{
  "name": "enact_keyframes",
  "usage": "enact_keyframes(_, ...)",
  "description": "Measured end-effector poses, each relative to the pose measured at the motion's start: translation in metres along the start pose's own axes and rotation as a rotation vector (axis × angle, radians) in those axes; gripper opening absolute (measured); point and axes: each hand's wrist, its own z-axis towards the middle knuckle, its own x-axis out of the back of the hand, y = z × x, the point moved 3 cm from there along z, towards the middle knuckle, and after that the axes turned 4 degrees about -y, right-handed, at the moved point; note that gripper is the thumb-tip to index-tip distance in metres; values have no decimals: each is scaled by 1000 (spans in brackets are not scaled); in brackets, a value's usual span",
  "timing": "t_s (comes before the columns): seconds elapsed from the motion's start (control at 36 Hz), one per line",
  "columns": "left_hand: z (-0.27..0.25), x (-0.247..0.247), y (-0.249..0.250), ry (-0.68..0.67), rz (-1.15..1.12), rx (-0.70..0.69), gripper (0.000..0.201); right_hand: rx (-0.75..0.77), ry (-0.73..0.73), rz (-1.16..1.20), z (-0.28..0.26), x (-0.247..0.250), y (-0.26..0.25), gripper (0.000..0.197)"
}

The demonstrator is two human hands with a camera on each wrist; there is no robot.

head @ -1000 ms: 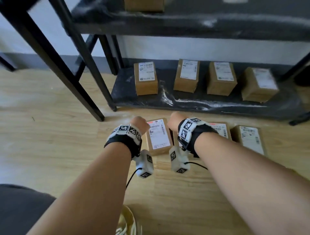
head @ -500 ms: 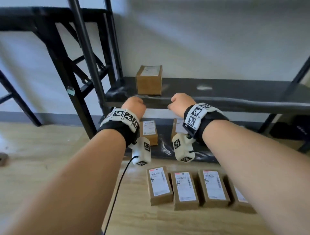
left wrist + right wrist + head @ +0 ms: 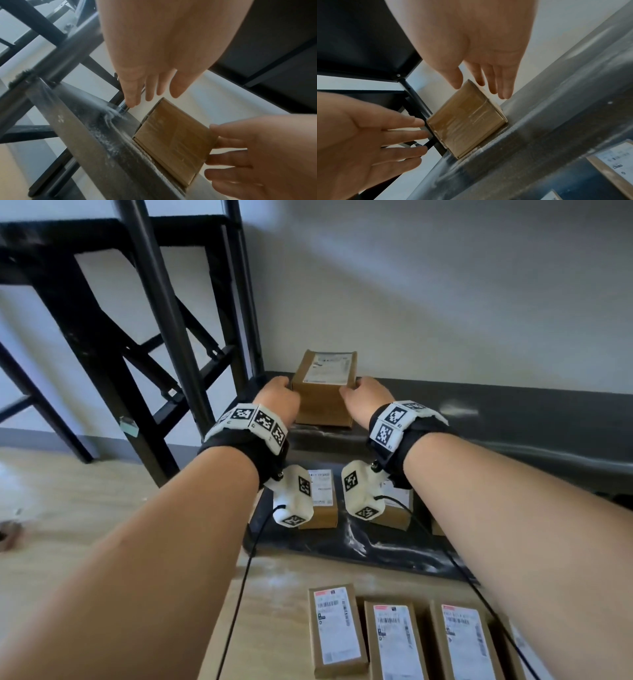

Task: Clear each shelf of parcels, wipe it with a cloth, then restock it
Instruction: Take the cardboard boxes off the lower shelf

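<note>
One brown cardboard parcel (image 3: 323, 385) with a white label stands at the left end of the dusty dark middle shelf (image 3: 513, 419). My left hand (image 3: 279, 397) is at its left side and my right hand (image 3: 366, 397) at its right side. In the left wrist view my left hand (image 3: 150, 88) has straight fingers just beside the parcel (image 3: 173, 138), while the right hand (image 3: 240, 155) touches its other edge. The right wrist view shows the right hand (image 3: 486, 81) with straight fingers along the parcel (image 3: 467, 121) and the left hand (image 3: 393, 135) opposite.
Two labelled parcels (image 3: 320, 501) (image 3: 394, 505) lie on the streaked bottom shelf (image 3: 376, 549). Several more parcels (image 3: 337, 631) lie in a row on the wooden floor in front. Black rack posts and braces (image 3: 164, 313) stand to the left; a white wall is behind.
Both hands have risen from the parcels on the floor to the middle shelf. They have spread from curled and now flank the lone parcel. The head view has tilted up.
</note>
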Motion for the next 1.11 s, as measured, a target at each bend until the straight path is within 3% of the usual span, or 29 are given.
enact_keyframes(0.11, 11, -4, 5, -23, -11, 58, 24, -19, -29, 28, 22, -3, 3, 49)
enact_keyframes(0.25, 22, -14, 3, -39, -132, 96, 36, -56, -25, 75, 37, -5, 5, 63)
enact_keyframes(0.44, 6, -7, -3, 101, -487, 138, 41, -38, 31, 158, 31, -4, 8, 50)
enact_keyframes(0.61, -46, 14, -14, 195, -586, 195, 27, 47, 41, 218, -19, -4, -7, 22)
enact_keyframes(0.75, -91, 36, -35, 222, -658, 256, 28, 128, 38, 260, -69, -16, -21, 23)
enact_keyframes(0.92, -154, 46, -69, 204, -714, 289, 10, 158, -44, 266, -124, -49, -16, 32)
enact_keyframes(1.06, -193, 23, -108, 126, -719, 294, 38, 199, -92, 208, -163, -85, 8, 32)
enact_keyframes(1.11, -205, 12, -127, 107, -690, 340, 38, 204, -122, 199, -173, -99, 19, 31)
